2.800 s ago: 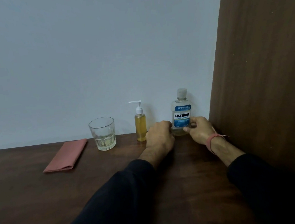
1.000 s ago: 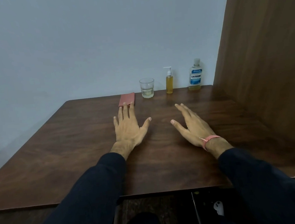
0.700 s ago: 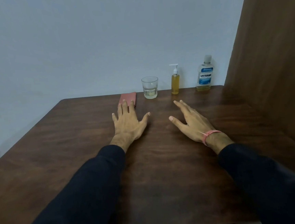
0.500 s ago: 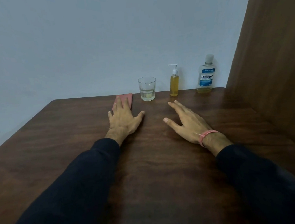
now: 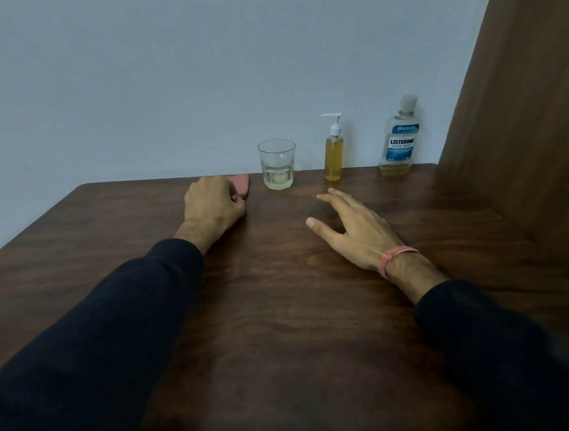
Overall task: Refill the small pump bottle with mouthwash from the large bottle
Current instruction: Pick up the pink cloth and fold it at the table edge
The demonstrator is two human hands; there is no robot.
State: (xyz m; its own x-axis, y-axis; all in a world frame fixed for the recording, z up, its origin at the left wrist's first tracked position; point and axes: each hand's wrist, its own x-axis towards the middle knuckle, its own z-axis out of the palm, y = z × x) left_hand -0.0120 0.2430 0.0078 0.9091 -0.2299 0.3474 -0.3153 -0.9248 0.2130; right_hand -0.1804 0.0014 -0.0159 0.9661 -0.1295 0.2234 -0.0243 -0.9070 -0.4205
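so the left hand [image 5: 213, 206] is curled on the folded pink cloth [image 5: 242, 184] by the dark wood tabletop's [image 5: 285, 318] back edge. the right hand [image 5: 353, 233], flat and empty, is nearer both bottles: the small yellow pump bottle [image 5: 333, 152] stands upright straight ahead, the big clear mouthwash bottle [image 5: 398, 140] near the back right corner.

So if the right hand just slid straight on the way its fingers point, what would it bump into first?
Probably the glass; the right hand has its fingers aimed up-left toward it, over bare table. Depth is unclear.

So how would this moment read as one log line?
left hand: closed on folded pink cloth | right hand: open, empty | capped clear mouthwash bottle: untouched
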